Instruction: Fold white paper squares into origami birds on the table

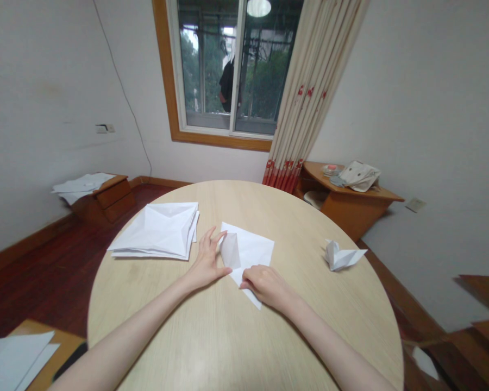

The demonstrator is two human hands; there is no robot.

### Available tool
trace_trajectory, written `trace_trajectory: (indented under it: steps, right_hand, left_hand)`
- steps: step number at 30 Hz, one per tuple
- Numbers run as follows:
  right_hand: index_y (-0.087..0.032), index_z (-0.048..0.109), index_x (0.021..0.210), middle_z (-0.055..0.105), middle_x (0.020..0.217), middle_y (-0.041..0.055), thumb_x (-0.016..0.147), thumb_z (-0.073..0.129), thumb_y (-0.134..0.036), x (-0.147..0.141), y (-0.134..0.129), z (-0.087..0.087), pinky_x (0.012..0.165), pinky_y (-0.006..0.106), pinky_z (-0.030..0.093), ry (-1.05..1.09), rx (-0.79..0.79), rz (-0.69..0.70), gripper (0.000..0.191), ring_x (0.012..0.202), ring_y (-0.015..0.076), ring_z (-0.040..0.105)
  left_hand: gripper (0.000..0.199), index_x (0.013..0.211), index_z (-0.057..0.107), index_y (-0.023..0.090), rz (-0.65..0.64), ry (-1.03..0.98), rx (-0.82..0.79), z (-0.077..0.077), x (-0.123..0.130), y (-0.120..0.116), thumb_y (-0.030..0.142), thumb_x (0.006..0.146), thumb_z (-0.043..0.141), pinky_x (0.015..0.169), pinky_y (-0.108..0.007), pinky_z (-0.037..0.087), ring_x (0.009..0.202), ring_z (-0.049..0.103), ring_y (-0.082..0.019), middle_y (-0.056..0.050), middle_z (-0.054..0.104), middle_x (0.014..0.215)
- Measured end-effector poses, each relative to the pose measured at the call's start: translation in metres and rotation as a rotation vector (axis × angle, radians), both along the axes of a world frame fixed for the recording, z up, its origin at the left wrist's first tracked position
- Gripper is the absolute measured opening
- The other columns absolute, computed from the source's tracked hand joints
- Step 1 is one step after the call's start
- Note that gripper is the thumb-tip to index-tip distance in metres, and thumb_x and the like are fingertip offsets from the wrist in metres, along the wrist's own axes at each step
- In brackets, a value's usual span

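Note:
A partly folded white paper (256, 247) lies on the round wooden table (236, 201), with a flap raised or folded over at its left side. My left hand (207, 259) is at that left edge, fingers spread, fingertips and thumb touching the flap's top and bottom corners. On the lower part of the sheet rests my right hand (267, 283), its fingers curled together; what they pinch, if anything, is hidden. A stack of creased white paper (157, 231) sits to the left. On the right side of the table stands a small folded paper figure (342, 256).
Behind the table at right, a wooden corner desk (350, 203) holds a cloth bag (361, 176). A low drawer cabinet (112, 198) with papers stands at left. More white sheets (16, 358) lie at the lower left.

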State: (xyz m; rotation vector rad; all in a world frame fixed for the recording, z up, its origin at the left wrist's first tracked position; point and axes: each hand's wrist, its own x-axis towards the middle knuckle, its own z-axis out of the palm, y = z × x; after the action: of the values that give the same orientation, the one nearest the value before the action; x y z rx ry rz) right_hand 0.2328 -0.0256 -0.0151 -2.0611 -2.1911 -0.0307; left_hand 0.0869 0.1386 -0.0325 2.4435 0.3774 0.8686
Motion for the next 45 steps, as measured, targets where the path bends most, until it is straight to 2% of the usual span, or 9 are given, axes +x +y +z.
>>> trace_trajectory:
  steps: [8,15,28,36,45]
  right_hand:
    - [-0.017,0.063,0.085,0.069,0.081,0.0063,0.094,0.053,-0.037,0.004,-0.008,0.006,0.064,0.026,0.036,0.094,-0.052,-0.017,0.024,0.077,0.0192,0.063]
    - [-0.019,0.064,0.079,0.07,0.078,0.0032,0.089,0.061,-0.029,0.006,-0.016,0.015,0.061,0.023,0.033,0.19,-0.078,-0.039,0.015,0.074,0.0164,0.063]
    - [-0.02,0.066,0.074,0.071,0.073,0.0007,0.084,0.065,-0.025,0.009,-0.023,0.021,0.058,0.022,0.03,0.287,-0.107,-0.069,0.012,0.068,0.0145,0.062]
    - [-0.02,0.067,0.073,0.07,0.071,0.0011,0.081,0.071,-0.032,0.008,-0.025,0.028,0.057,0.022,0.029,0.292,-0.167,-0.116,0.015,0.067,0.0149,0.06]
    - [-0.02,0.067,0.07,0.066,0.066,-0.0005,0.075,0.075,-0.041,0.008,-0.029,0.034,0.055,0.022,0.027,0.288,-0.203,-0.149,0.023,0.063,0.014,0.056]
  left_hand:
    - [0.096,0.141,0.024,0.027,0.01,0.012,-0.01,-0.003,0.001,0.002,0.033,0.064,0.08,0.109,-0.059,0.02,0.139,0.013,-0.039,-0.015,0.014,0.15]
    - [0.095,0.14,0.025,0.026,0.016,0.024,-0.019,-0.003,0.0,0.001,0.032,0.063,0.08,0.108,-0.059,0.021,0.139,0.014,-0.04,-0.016,0.014,0.149]
    - [0.092,0.139,0.027,0.026,0.017,0.033,-0.023,0.0,-0.001,0.001,0.034,0.064,0.08,0.108,-0.059,0.021,0.139,0.014,-0.039,-0.016,0.015,0.149]
    - [0.092,0.139,0.027,0.026,0.016,0.033,-0.029,-0.002,0.0,0.0,0.031,0.064,0.08,0.11,-0.057,0.02,0.14,0.013,-0.037,-0.015,0.014,0.149]
    - [0.094,0.14,0.025,0.029,0.012,0.04,-0.031,0.0,-0.001,0.0,0.032,0.064,0.08,0.108,-0.06,0.021,0.139,0.013,-0.04,-0.015,0.014,0.149]
